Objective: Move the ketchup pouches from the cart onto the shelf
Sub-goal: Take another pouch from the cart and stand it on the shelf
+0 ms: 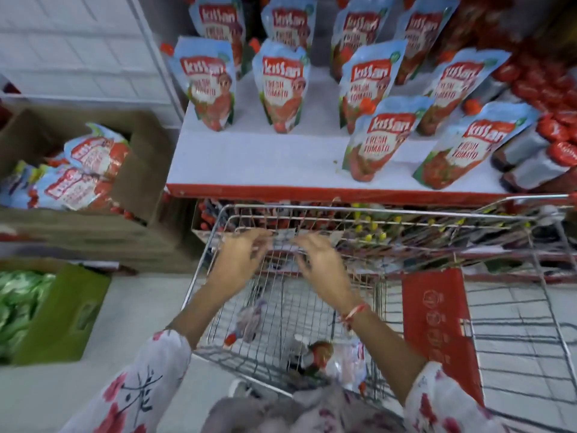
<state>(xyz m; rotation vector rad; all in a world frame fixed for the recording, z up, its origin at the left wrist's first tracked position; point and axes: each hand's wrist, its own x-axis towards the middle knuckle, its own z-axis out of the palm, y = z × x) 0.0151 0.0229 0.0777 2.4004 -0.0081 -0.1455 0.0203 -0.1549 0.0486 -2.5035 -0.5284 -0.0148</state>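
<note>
Where shelf (281,157) holds pouches (282,85): "Kissan Fresh Tomato".

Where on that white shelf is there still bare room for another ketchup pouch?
The front-left of the shelf is bare, between its red front edge and the two left ketchup pouches. A narrower gap runs up the middle. The right side is crowded with pouches, out to the front edge.

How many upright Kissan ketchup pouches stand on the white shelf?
10: four at the back, four in the middle row, two at the front right. More may be hidden behind.
</note>
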